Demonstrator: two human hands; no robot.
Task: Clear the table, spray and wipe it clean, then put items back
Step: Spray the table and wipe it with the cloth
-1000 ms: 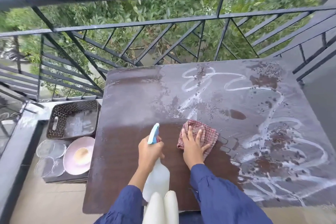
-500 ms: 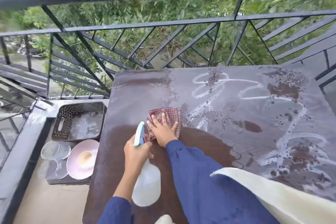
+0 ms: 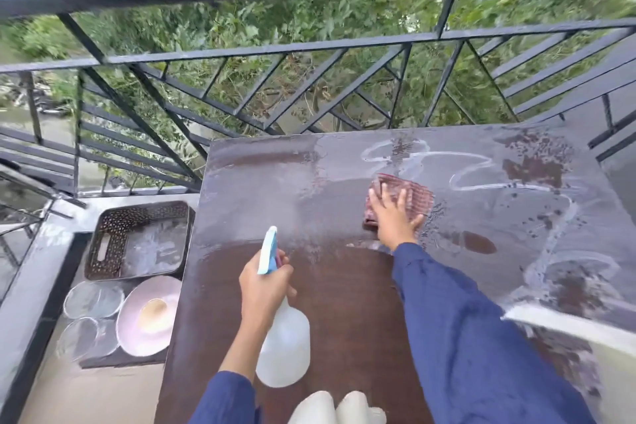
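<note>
A dark brown table (image 3: 337,293) fills the middle of the view, dusty grey with white spray trails at the back and right, darker and wiped near me. My right hand (image 3: 395,217) presses flat with spread fingers on a red checked cloth (image 3: 413,198) at the table's middle back. My left hand (image 3: 263,289) grips the neck of a white spray bottle (image 3: 284,351) with a blue nozzle (image 3: 269,249), held above the table's near left part.
On the floor to the left lie a brown perforated tray (image 3: 113,227), a pink plate (image 3: 148,317) and two clear glass dishes (image 3: 93,299). A black metal railing (image 3: 309,55) runs close behind the table, with greenery beyond.
My right hand has slid the cloth from the table's left middle toward the back and right. The left hand keeps the spray bottle at about the same spot.
</note>
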